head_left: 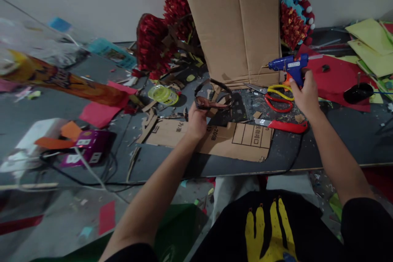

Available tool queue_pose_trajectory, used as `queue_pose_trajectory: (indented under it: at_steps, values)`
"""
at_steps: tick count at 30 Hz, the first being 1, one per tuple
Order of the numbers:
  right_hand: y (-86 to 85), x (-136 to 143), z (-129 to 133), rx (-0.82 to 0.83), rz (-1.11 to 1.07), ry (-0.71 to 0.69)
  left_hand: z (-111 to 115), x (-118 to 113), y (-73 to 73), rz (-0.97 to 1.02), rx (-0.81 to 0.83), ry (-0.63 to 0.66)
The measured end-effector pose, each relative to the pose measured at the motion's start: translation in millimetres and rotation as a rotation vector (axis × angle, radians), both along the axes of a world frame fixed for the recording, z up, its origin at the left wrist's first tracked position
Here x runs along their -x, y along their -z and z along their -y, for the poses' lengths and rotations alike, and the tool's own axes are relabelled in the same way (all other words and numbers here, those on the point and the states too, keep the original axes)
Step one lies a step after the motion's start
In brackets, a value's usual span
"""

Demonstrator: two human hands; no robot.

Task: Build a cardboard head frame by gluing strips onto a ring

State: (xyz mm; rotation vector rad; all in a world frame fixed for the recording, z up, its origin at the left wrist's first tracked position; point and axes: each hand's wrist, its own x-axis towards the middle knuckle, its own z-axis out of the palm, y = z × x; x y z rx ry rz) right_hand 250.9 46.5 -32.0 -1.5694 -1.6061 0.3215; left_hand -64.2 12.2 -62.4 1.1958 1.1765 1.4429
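My left hand holds a dark curved band, shaped like an open ring, above a printed strip of cardboard. Closed round the handle of a blue glue gun is my right hand; the gun's nozzle points left, near the foot of a tall cardboard sheet. Below the gun lie scissors with one yellow and one red handle loop. A red-handled cutter rests across the right end of the cardboard strip.
A yellow-green tub stands left of the band. Farther left are an orange tube and a purple power socket with cables. Red feathery decorations stand behind. Red sheets and a small black pot lie at right.
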Motion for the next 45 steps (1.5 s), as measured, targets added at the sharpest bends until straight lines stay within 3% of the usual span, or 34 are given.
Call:
queue_pose_trajectory:
  at_steps: [3,6,12,21,25,31,37,45]
  values:
    - [-0.8,2,1,-0.012,-0.011,-0.008,-3,-5,-8.4,0.195,-0.041,-0.049]
    - [-2.4,3,2,-0.022,-0.023,-0.011,-1,-11,-20.0,0.326,-0.063,-0.017]
    - [-5.7,3,5,0.001,-0.147,-0.014,-2,-28,-36.8,0.41,-0.115,0.042]
    - [-10.9,26,12,0.146,-0.783,-0.145,-11,-71,-57.4,0.392,-0.15,0.261]
    - [-19.5,40,23,0.292,-0.933,-0.214,-3,-74,-58.2,0.422,-0.072,0.353]
    - [-24.2,51,33,0.445,-1.012,-0.215,7,-73,-53.0,0.439,0.001,0.37]
    - [-26.0,52,36,0.518,-1.019,-0.251,7,-74,-49.2,0.409,-0.011,0.395]
    - [-26.6,54,39,0.603,-1.111,-0.243,7,-70,-54.7,0.417,0.034,0.406]
